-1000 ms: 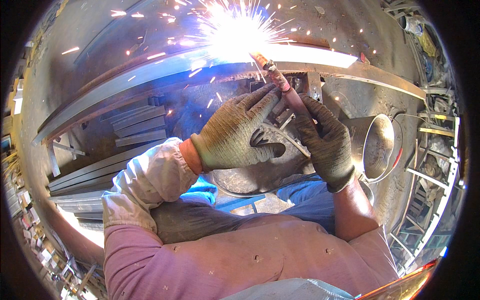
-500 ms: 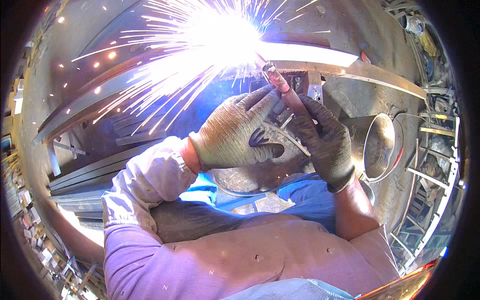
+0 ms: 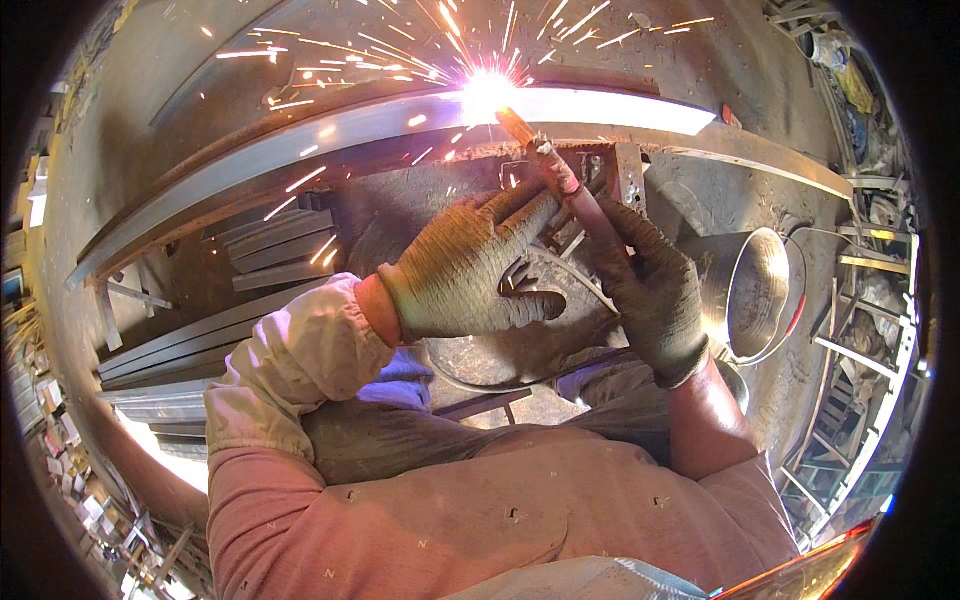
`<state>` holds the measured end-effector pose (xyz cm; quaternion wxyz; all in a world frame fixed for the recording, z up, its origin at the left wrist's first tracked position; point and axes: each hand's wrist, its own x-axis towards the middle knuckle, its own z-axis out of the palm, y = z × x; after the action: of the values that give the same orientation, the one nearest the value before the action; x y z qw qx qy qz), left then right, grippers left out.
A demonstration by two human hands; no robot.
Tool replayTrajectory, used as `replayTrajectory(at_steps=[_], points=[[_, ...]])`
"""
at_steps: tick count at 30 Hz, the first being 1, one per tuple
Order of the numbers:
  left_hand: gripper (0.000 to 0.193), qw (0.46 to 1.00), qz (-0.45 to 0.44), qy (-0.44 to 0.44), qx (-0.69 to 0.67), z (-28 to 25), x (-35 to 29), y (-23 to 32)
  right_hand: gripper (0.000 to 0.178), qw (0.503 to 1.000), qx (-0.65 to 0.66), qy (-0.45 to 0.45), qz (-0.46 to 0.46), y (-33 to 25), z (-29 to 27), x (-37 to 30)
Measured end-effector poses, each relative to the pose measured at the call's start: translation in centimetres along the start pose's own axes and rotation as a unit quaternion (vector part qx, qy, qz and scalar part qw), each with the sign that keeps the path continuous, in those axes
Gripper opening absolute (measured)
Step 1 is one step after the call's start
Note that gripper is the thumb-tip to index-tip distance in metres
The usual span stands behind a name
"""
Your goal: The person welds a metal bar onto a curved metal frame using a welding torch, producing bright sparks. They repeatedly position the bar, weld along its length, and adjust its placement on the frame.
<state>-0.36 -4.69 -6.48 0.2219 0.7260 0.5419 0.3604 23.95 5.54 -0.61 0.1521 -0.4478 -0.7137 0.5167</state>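
My right hand (image 3: 655, 290), in a dark grey work glove, is closed round a welding torch (image 3: 552, 165) with a reddish neck and a copper-coloured nozzle. The torch slants up and left, its tip at a bright arc on a long, pale metal bar (image 3: 330, 125). Beside it my left hand (image 3: 465, 265), also gloved, has its fingers stretched toward the torch neck and its thumb spread apart. Its fingertips lie against or just behind the neck; which of the two I cannot tell. Glare hides the spot under the arc.
A brown metal beam (image 3: 790, 165) runs under the pale bar. Several grey metal bars (image 3: 190, 340) lie at the left. To the right stands a metal bucket (image 3: 757, 290) with a wire handle, and beyond it a ladder-like metal frame (image 3: 875, 430). Sparks fly over the far floor.
The arc's glare and spark spray have shrunk greatly, leaving the nozzle and the pale bar's left stretch visible. Both hands and the torch keep nearly the same position.
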Motion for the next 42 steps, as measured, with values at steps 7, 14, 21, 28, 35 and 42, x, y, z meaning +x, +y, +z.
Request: replayTrajectory(at_steps=[7, 14, 21, 28, 35, 42], points=[[0.117, 0.999, -0.025, -0.024, -0.016, -0.6, -0.1, 0.2, 0.046, 1.0, 0.015, 0.008, 0.002, 0.4, 0.2, -0.1], [0.116, 1.0, -0.021, -0.023, 0.004, -0.6, -0.1, 0.2, 0.045, 1.0, -0.021, 0.005, 0.009, -0.4, 0.1, -0.1], [0.117, 0.999, -0.017, -0.034, -0.002, -0.4, -0.4, 0.1, 0.045, 1.0, -0.01, 0.007, 0.017, 0.1, 0.2, -0.5], [0.118, 0.996, -0.059, -0.066, -0.008, -1.2, 0.0, 0.9, 0.049, 1.0, 0.002, 0.001, 0.019, 0.0, 0.1, -0.5], [0.116, 0.999, -0.031, -0.041, 0.015, -0.7, -0.2, 0.6, 0.048, 1.0, 0.005, 0.007, 0.019, 0.0, 0.3, -0.5], [0.115, 1.0, -0.001, -0.022, 0.015, -0.2, -0.4, -0.1, 0.047, 0.999, -0.037, 0.0, 0.02, -0.5, 0.0, -0.6]])
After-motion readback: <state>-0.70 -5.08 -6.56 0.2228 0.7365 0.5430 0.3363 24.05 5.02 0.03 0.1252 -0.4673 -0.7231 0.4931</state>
